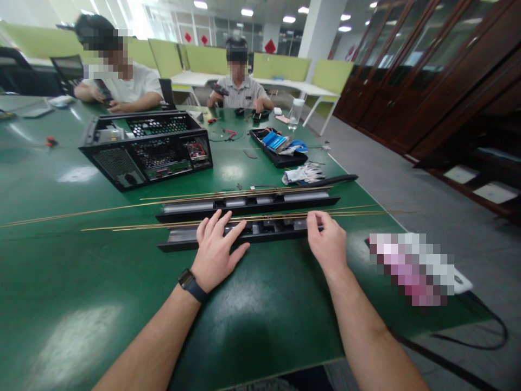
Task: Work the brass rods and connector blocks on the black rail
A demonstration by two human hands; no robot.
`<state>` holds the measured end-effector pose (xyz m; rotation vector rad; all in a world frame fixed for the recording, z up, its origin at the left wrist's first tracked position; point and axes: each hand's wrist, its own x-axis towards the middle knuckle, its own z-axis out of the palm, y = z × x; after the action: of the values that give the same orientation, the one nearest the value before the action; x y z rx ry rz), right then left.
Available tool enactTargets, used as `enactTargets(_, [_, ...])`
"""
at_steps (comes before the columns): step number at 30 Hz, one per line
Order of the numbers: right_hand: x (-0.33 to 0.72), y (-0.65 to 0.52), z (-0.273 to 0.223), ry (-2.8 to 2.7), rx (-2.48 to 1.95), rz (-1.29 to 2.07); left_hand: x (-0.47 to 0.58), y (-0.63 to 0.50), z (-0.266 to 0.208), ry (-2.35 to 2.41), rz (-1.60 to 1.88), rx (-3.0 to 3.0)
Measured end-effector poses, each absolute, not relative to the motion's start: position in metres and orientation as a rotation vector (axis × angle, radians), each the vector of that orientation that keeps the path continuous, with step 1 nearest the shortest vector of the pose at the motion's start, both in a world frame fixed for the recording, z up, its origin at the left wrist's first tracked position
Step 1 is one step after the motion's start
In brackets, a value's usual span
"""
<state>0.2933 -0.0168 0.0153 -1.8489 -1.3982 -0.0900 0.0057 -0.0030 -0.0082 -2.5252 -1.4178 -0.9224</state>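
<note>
A long black channel [277, 235] with a grey lining lies crosswise on the green table [252, 326], and thin golden rods [130, 228] run along it past both its ends. My left hand [220, 247], with a dark watch at the wrist, rests over the channel and rods, fingers spread. At the channel's right end my right hand [328, 236] is closed, thumb and forefinger pinched at the rods; the exact contact is partly hidden. Just beyond lies a second black channel [252, 206], with more thin golden rods [101, 210] along its far side.
Beyond the channels are an opened computer case [150, 157], white gloves [303, 174] and a black tray [285, 161] holding a blue part. A blurred-out object [411, 269] lies at the right table edge. Two people [126, 81] sit across the table, handling dark tools.
</note>
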Motion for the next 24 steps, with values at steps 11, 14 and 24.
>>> enactTargets(11, [0.2972,-0.0148,0.0131,-1.35,-1.909,-0.134,0.0051,-0.0031,-0.0075,-1.431,-0.909,-2.537])
enactTargets(14, [0.2974,-0.0138,0.0121,-1.396,-1.893,-0.114,0.0053,-0.0034,-0.0078,-1.431,-0.909,-2.541])
enactTargets(24, [0.2986,-0.0137,0.0123,-1.351,-1.943,-0.132,0.0052,-0.0035,-0.0082,-1.449,-0.935,-2.539])
